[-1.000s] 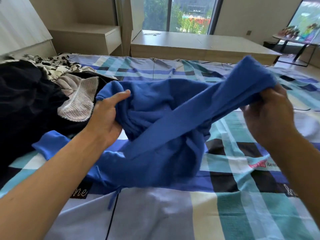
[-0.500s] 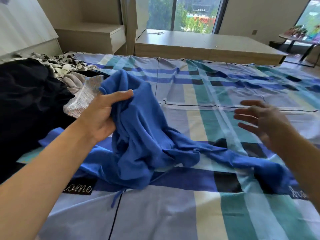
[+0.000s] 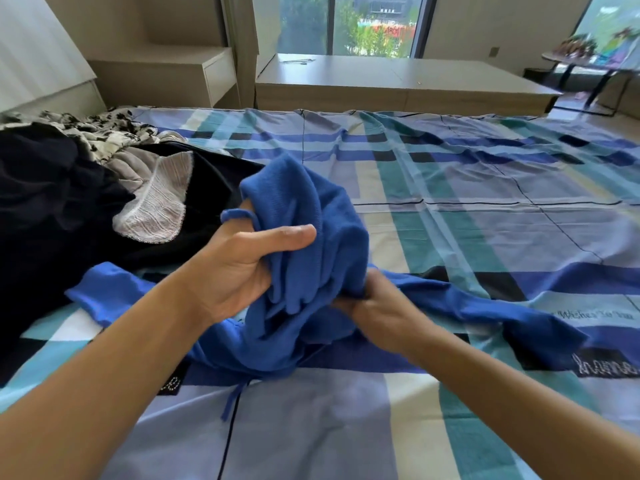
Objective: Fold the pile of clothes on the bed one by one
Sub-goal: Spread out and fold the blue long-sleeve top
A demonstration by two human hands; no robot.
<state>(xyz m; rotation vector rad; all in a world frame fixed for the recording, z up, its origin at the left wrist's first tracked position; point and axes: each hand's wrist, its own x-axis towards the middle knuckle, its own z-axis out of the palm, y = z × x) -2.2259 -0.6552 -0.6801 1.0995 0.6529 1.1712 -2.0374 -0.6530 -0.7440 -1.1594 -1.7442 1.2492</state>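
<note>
Left hand: the left hand (image 3: pixel 239 271) is raised above the bed, and a thick bunch of the blue garment (image 3: pixel 304 209) is gripped in it. The thumb (image 3: pixel 287 235) is laid straight across the front of the cloth. The fingers are hidden behind the cloth, and a narrow blue loop (image 3: pixel 239 214) is hooked over one fingertip.

Right hand: the right hand (image 3: pixel 381 310) is held low, just beside the left. A lower fold of the same garment is clutched in it, with the fingers curled into the fabric.

Blue garment: it is gathered upright between the two hands, near the middle of the bed. One sleeve-like part (image 3: pixel 502 313) is spread to the right over the sheet. Another part (image 3: pixel 104 289) is stretched to the left, under the left forearm. A thin blue cord (image 3: pixel 232 400) is trailed from its lower edge onto the sheet.

Pile of clothes: it is heaped at the left of the bed. A black garment (image 3: pixel 52 202) is seen at the front, with a grey piece with white lace trim (image 3: pixel 156 206) lying on it. A black-and-white patterned cloth (image 3: pixel 104 133) is seen behind.

Bed: it is covered by a plaid sheet (image 3: pixel 485 220) in blue, teal, white and black.

Room: a low wooden platform (image 3: pixel 381 77) is set below a window (image 3: pixel 346 26). A pale cabinet (image 3: pixel 173 71) is placed at the left and a small table (image 3: pixel 588 60) at the far right.
</note>
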